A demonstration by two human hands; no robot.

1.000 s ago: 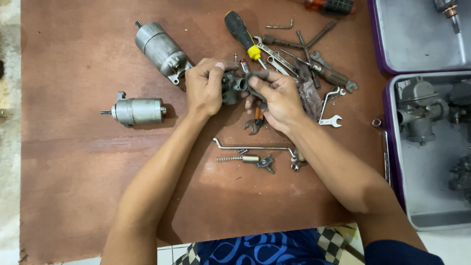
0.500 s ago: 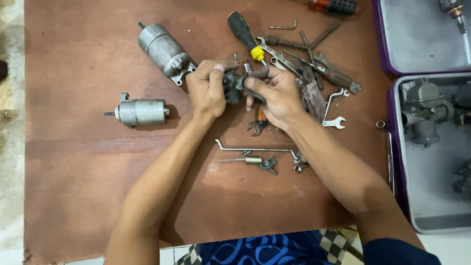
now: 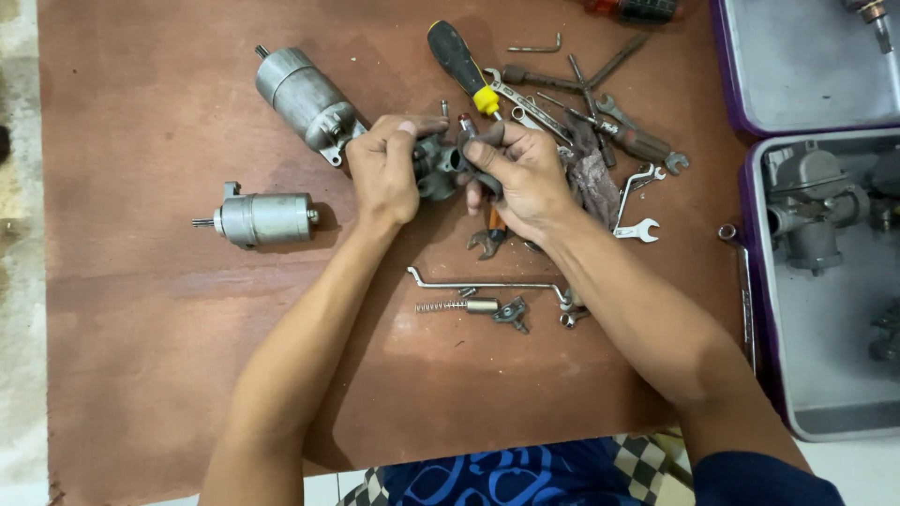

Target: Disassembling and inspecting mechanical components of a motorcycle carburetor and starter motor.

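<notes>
You're risking a drop: the small grey metal part (image 3: 439,169), at upper centre above the tabletop (image 3: 141,356), could be slipping into the loose spring and rod (image 3: 483,284) below. Left hand (image 3: 386,173) is clenching it; right hand (image 3: 525,178) is pinching its far side, fingers curled.

My head camera looks almost straight down from close above at the brown tabletop (image 3: 169,356), my forearms reaching in from below.
</notes>
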